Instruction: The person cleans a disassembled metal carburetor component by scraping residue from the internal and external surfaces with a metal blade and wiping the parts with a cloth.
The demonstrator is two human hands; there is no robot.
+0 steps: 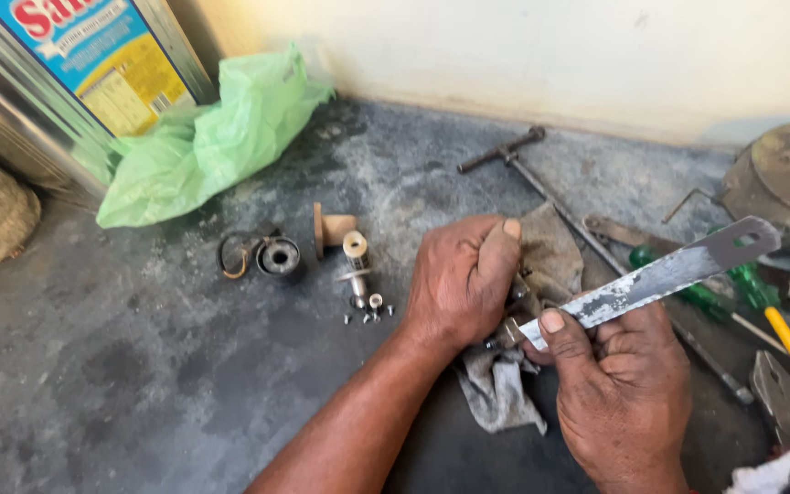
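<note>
Head view: left hand (462,274) clenches a small metal part (516,302) over the grey rag (505,384); right hand (624,375) grips a flat blade (660,274) against it; a slip could, I judge, cut the fist or scatter the tiny screws (368,316) left of the rag.

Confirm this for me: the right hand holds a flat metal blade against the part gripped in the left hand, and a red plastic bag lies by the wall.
Not quite. In the head view the plastic bag is green. The right hand does hold the flat metal blade against the part in the left hand.
</note>
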